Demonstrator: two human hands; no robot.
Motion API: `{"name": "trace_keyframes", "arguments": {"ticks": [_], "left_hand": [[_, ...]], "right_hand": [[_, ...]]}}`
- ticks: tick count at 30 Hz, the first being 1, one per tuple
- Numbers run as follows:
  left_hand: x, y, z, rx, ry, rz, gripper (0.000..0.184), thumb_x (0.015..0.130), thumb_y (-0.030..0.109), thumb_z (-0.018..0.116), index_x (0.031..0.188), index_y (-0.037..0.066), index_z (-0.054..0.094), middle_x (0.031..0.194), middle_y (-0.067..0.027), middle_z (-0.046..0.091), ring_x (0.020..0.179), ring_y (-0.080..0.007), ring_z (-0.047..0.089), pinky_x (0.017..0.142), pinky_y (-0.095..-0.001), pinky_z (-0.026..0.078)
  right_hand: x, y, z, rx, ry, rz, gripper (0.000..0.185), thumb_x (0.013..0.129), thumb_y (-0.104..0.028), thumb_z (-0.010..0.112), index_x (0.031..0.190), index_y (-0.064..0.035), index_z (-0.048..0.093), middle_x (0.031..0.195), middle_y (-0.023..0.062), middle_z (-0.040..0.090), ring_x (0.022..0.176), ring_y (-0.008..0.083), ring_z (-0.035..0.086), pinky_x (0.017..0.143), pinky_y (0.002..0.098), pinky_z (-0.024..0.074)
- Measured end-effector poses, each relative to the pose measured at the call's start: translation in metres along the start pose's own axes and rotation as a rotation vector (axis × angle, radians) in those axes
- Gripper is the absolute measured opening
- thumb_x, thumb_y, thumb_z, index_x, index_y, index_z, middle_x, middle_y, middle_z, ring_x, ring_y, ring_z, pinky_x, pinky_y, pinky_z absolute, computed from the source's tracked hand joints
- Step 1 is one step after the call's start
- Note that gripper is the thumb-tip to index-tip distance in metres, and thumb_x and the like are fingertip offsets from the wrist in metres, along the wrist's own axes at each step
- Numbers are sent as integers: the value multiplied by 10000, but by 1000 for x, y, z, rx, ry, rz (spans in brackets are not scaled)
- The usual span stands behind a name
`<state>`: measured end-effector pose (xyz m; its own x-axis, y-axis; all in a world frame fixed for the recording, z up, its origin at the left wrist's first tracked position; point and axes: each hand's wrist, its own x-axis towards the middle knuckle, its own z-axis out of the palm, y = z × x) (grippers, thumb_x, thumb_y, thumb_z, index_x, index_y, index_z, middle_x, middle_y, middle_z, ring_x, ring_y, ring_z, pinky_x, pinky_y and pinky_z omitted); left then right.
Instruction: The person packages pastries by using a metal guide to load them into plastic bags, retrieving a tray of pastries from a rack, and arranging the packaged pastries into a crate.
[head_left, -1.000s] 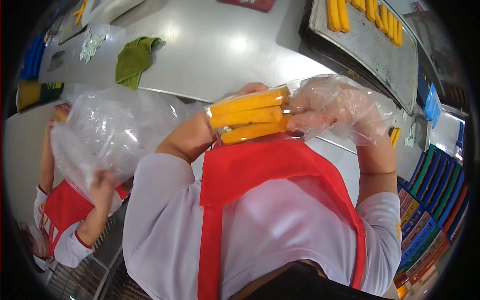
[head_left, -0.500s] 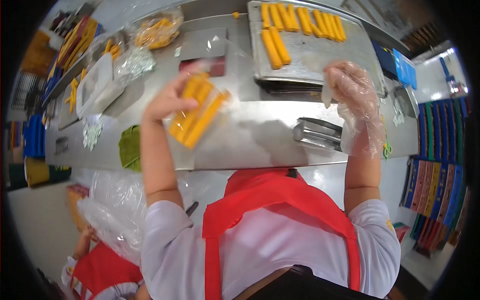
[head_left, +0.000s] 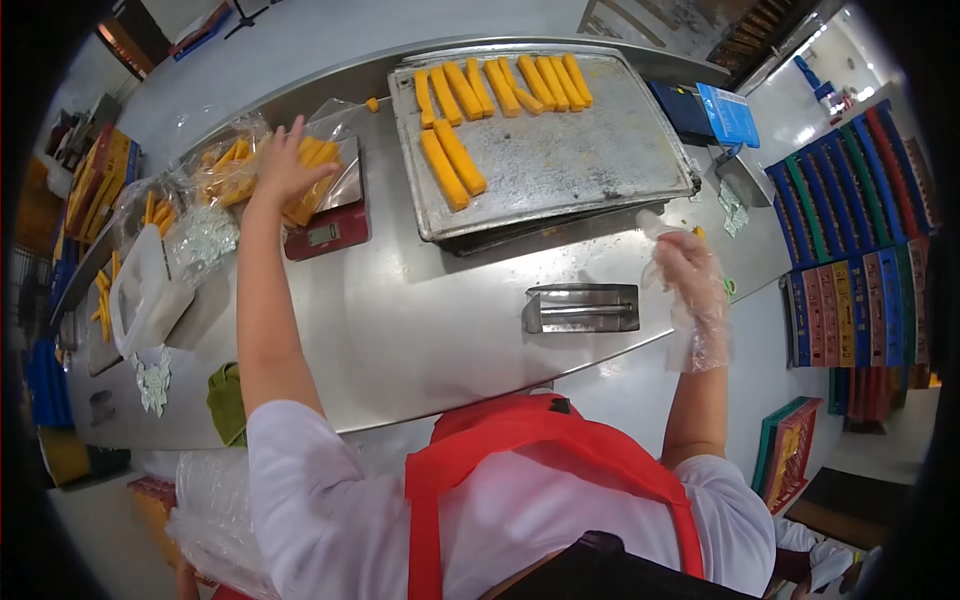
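My left hand (head_left: 285, 170) is bare, its fingers spread, over a clear bag of yellow sticks (head_left: 318, 165) that rests on a red scale (head_left: 332, 232). My right hand (head_left: 692, 270), in a clear plastic glove, is raised over the steel table's right part with its fingers curled; whether they hold anything cannot be made out. On a metal tray (head_left: 570, 190) between and beyond my hands lie several yellow sticks (head_left: 452, 165). Nearer me sits an open metal mould (head_left: 582, 308).
Bags with yellow pieces (head_left: 228, 165) and a white plastic container (head_left: 150, 290) stand at the left. A green cloth (head_left: 227, 405) lies at the table's near edge. Green-handled scissors (head_left: 729, 287) are beside my right hand. Stacked coloured crates (head_left: 850, 170) rise at the right.
My left hand has carried the bag of sticks up and left onto the scale and has opened. My right hand has parted from the bag and moved over the table's right side.
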<state>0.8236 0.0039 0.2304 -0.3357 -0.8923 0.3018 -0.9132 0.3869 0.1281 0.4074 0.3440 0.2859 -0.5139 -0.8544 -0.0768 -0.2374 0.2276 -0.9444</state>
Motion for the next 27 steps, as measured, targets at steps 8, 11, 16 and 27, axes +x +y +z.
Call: {"name": "trace_keyframes", "arguments": {"ticks": [8, 11, 16, 27], "left_hand": [[-166, 54, -13, -651, 291, -106, 495, 745, 135, 650, 1206, 54, 487, 1227, -136, 475, 1155, -293, 425, 969, -366, 325], [-218, 76, -10, -747, 261, -255, 450, 754, 104, 636, 1182, 53, 507, 1191, -115, 501, 1131, -262, 449, 948, -338, 344], [-288, 27, -34, -704, 282, -499, 427, 768, 85, 620, 1180, 56, 511, 1190, -100, 498, 1097, -223, 470, 912, -312, 364], [-409, -24, -64, -627, 522, -866, 413, 806, 93, 588, 1207, 59, 495, 1208, -88, 491, 1112, -195, 454, 901, -314, 359]], "right_hand": [[84, -60, 119, -390, -41, -398, 295, 830, -217, 519, 1000, 7, 606, 938, 138, 633, 856, 232, 602, 780, 344, 457], [134, -93, 214, -624, -133, -690, 257, 805, -208, 519, 946, -15, 614, 925, 203, 609, 896, 315, 584, 790, 395, 446], [182, -83, 295, -1187, -223, -821, 324, 821, -158, 427, 1074, -18, 574, 1120, 191, 551, 1077, 297, 515, 910, 382, 404], [202, -81, 308, -1315, -266, -889, 473, 505, -277, 754, 911, -54, 657, 937, 168, 590, 965, 330, 550, 842, 376, 446]]}}
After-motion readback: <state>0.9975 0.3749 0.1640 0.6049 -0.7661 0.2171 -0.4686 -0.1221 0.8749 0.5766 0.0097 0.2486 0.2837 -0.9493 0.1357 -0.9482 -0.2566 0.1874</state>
